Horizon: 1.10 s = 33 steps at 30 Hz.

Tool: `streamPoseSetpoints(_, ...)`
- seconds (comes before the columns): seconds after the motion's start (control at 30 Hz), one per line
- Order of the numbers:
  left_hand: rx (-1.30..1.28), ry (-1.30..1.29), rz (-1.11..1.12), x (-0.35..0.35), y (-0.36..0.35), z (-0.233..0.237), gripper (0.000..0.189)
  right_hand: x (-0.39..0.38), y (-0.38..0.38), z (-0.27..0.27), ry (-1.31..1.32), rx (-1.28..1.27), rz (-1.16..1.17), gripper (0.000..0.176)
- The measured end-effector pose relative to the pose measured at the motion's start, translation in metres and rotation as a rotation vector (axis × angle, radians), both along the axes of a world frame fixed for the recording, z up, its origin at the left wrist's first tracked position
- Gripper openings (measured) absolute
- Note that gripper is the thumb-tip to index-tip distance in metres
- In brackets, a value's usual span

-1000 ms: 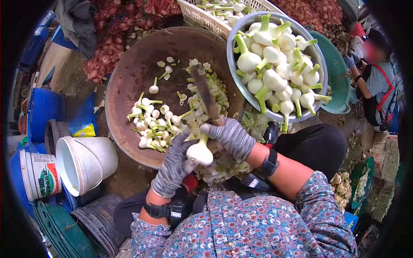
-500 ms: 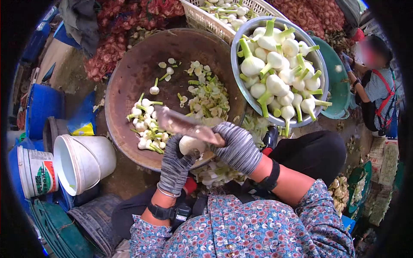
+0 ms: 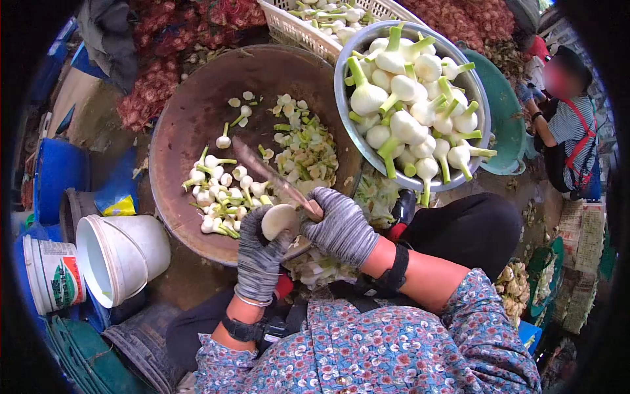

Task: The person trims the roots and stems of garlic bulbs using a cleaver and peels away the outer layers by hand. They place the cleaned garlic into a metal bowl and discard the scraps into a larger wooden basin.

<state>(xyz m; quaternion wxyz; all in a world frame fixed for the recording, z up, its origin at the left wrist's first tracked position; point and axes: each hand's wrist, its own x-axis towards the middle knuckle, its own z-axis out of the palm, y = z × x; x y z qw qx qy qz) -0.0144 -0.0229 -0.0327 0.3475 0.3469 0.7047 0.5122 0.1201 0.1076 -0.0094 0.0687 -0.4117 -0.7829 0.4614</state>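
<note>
Clenched around a white onion bulb [image 3: 279,220], the left hand [image 3: 257,253] grips it from below in a grey knit glove, so the smooth, rounded top shows above the fingers. The right hand [image 3: 338,226], in a matching striped glove, is closed on the handle of a knife [image 3: 266,172]. Its long, dull, stained blade slants up and to the left from just beside the bulb. Whether the edge touches the bulb cannot be told.

Both hands sit over the near rim of a wide, round, rust-brown metal pan [image 3: 197,111]. Small trimmed bulbs [image 3: 220,194] lie in it left of the blade — white, with short green stubs. A loose heap of pale green and white trimmings [image 3: 305,148] lies to the right of the blade.

Far right of the pan stands a shiny steel bowl [image 3: 337,85], piled with large white onions [image 3: 407,125] that have thick green stalks. A white slatted plastic crate [image 3: 295,29] lies beyond it. A white plastic bucket [image 3: 131,253] lies tipped on its side at the near left. At the far right a person in a striped top [image 3: 567,131] crouches beside a teal basin [image 3: 508,118].
</note>
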Motion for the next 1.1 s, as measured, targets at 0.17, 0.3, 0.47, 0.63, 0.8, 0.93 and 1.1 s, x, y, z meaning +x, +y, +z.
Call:
streamPoseSetpoints(0.17, 0.138, -0.559, -0.036, -0.008, -0.009, 0.018, 0.066, 0.005, 0.031, -0.038, -0.027, -0.043, -0.228, 0.037)
streamPoseSetpoints(0.3, 0.119, -0.615, 0.009, -0.015, -0.008, 0.022, 0.070, 0.006, 0.027, -0.023, 0.142, -0.155, -0.247, 0.030)
streamPoseSetpoints(0.47, 0.003, -0.142, 0.015, -0.016, -0.010, -0.001, 0.059, 0.003, -0.004, 0.008, 0.170, 0.124, 0.027, 0.034)
streamPoseSetpoints(0.63, 0.025, -0.038, 0.004, -0.007, 0.004, 0.006, 0.058, 0.000, -0.006, 0.004, 0.126, 0.264, 0.100, 0.038)
streamPoseSetpoints(0.8, -0.013, -0.125, 0.014, -0.006, -0.005, 0.000, 0.061, -0.003, -0.003, 0.005, 0.074, 0.117, -0.001, 0.034)
streamPoseSetpoints(0.93, 0.107, -0.476, -0.097, -0.009, -0.011, 0.008, 0.063, 0.004, 0.027, -0.034, -0.015, -0.014, -0.216, 0.033)
streamPoseSetpoints(1.1, 0.216, -0.909, -0.066, -0.021, -0.011, 0.015, 0.059, 0.008, 0.037, -0.035, 0.053, 0.086, -0.283, 0.028)
